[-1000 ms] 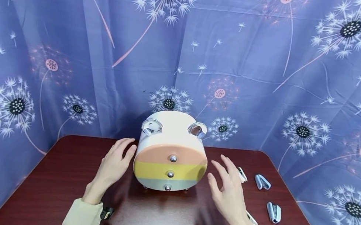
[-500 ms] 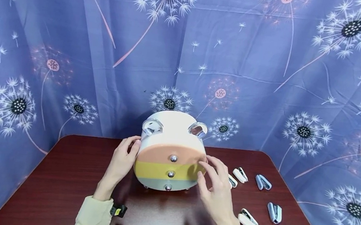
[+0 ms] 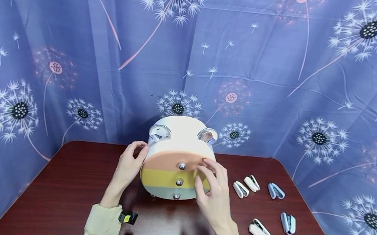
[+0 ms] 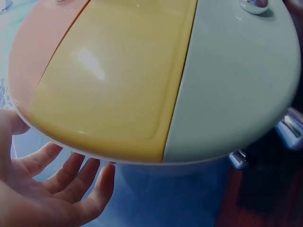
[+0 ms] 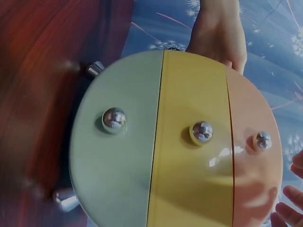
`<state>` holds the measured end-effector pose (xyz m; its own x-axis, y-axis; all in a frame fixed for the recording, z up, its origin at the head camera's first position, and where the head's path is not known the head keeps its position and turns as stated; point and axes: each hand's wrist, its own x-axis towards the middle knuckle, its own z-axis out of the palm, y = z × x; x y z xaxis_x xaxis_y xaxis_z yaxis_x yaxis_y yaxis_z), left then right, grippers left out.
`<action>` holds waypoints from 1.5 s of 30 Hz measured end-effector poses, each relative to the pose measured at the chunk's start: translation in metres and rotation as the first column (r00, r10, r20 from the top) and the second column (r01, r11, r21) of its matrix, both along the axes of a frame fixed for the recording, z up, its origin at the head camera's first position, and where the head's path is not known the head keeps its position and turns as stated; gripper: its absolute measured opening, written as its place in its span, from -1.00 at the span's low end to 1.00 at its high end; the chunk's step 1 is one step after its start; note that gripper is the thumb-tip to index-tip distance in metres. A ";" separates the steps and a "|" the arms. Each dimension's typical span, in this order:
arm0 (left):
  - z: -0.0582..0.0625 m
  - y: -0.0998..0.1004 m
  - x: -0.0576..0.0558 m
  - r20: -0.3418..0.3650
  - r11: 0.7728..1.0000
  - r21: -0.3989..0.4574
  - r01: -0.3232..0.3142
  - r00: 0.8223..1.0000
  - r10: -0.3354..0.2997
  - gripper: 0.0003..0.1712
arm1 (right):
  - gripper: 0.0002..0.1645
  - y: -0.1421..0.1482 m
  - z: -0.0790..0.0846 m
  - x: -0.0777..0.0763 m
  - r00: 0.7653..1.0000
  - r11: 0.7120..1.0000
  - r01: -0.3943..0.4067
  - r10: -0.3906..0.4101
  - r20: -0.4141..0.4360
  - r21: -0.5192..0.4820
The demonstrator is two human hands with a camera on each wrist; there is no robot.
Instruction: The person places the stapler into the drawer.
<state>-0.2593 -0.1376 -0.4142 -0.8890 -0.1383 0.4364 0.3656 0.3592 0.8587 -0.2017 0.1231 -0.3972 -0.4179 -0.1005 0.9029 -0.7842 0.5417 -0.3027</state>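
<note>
We see a white oval drawer box [image 3: 165,163], striped peach, yellow and pale green, with silver knobs [image 3: 179,182]; left hand [image 3: 128,167] at left, right hand [image 3: 215,198] near right, fingers of both loosely spread.

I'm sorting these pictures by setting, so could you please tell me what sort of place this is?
Probably a staged indoor tabletop set-up, perhaps for recording: a dandelion-print curtain hangs behind and beside a dark reddish table, with a striped box with three round knobs standing on it.
</note>
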 end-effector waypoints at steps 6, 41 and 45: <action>0.000 0.003 -0.002 -0.001 1.000 0.027 0.007 1.000 -0.007 -0.69 | -0.74 -0.010 0.001 -0.002 0.999 1.000 -0.015 0.014 -0.040 -0.016; 0.001 0.002 0.002 0.067 0.999 0.023 -0.023 0.998 0.021 -0.71 | -0.82 -0.042 -0.011 -0.016 0.982 0.991 -0.038 0.060 0.179 -0.129; 0.000 0.002 0.002 0.060 0.999 0.031 -0.026 0.998 0.024 -0.70 | -0.85 -0.042 -0.010 -0.015 0.977 0.991 -0.043 0.068 0.200 -0.128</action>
<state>-0.2575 -0.1357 -0.4139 -0.9096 -0.1733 0.3775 0.3045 0.3399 0.8898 -0.2162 0.0812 -0.4068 -0.5913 -0.0230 0.8061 -0.7268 0.4484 -0.5203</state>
